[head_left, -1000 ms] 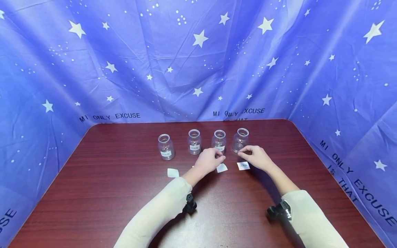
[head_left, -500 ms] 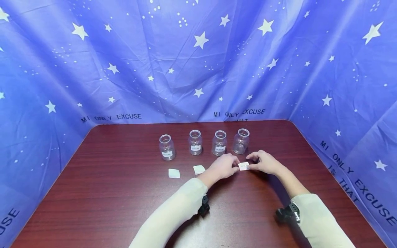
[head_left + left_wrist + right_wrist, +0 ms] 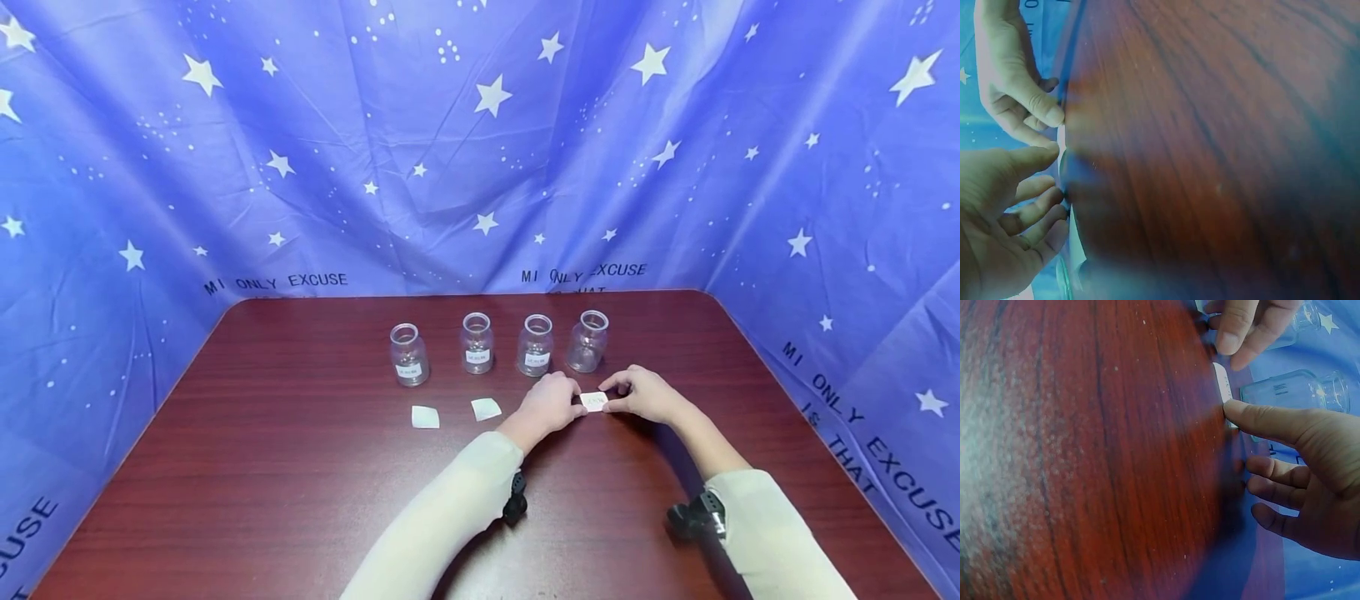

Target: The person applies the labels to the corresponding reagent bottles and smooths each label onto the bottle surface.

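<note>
A small white printed label lies low over the table between the two hands. At its right edge, my right hand pinches it with the thumb and forefinger; the right wrist view shows the thumb on the label. My left hand is at the opposite edge, thumb and forefinger apart; whether they touch the label is hard to tell. Behind the hands stands a clear glass jar with no label showing. Three more glass jars, the left jar, second jar and third jar, bear white labels.
Two blank white paper pieces, a left piece and a right piece, lie in front of the jars. The dark red wooden table meets a blue star-printed curtain behind and at both sides.
My left hand has moved right, away from the third jar, to the label's left edge. My right hand has come down from beside the unlabelled jar to the label's right edge.
</note>
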### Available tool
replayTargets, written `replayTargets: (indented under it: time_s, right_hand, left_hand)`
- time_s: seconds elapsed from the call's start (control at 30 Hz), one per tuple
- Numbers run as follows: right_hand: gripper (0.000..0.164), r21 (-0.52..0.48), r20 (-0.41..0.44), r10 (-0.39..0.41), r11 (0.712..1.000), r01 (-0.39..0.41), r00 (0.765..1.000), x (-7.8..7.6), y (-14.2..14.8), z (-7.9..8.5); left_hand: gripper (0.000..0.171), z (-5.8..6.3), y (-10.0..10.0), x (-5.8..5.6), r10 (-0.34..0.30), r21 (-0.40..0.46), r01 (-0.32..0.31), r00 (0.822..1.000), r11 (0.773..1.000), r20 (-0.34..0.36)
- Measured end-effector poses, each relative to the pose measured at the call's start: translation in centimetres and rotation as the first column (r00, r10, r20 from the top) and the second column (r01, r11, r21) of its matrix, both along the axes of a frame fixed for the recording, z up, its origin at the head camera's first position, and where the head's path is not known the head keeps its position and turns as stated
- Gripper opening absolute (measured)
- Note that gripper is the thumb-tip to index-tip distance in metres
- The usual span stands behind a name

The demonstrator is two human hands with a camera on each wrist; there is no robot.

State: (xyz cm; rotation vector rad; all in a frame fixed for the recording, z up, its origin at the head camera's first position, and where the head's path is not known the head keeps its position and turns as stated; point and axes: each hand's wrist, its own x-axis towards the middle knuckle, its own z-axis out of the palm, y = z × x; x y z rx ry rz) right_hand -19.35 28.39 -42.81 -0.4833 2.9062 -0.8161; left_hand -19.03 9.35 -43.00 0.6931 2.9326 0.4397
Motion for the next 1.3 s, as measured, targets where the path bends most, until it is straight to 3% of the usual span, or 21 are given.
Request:
replayTargets:
  time_s: [0.3,0.7,0.83,0.97,1.1,1.3]
  right_hand:
    - [0.024,0.01,-0.009,0.027,1.0,-0.026,1.0,-0.21,-0.19,0.25]
    - [0.029,-0.02,-0.016,0.032,0.999,-0.032,0.999,-0.17,-0.12,0.0]
    - [0.02,-0.09,0.0,0.028,0.996,-0.028,1.0,-0.19,0.03,-0.25]
    - [0.014,-0.221,0.084,0.014,0.975,0.005,0.996,-0.23,0.23,-0.29]
    - [0.021,-0.322,0.192,0.004,0.945,0.059,0.981,-0.26,0.42,-0.22]
    - [0.029,-0.453,0.285,0.016,0.883,0.12,0.959,-0.19,0.7,-0.03]
  left_hand:
    - [0.026,-0.19,0.56,0.2,0.077,-0.041,-0.078,0.997,0.996,-0.014]
    - [0.024,-0.52,0.51,0.15,0.102,0.07,-0.102,0.995,0.992,0.011]
    - [0.023,-0.67,0.51,0.31,0.104,0.111,-0.107,0.994,0.988,0.029]
    - [0.019,-0.67,0.64,0.49,0.102,0.138,-0.102,0.995,0.985,0.012]
    - [0.016,-0.51,0.56,0.52,0.1,0.159,-0.097,0.995,0.983,-0.013]
    - [0.015,-0.38,0.16,0.34,0.071,0.18,-0.058,0.995,0.982,-0.064]
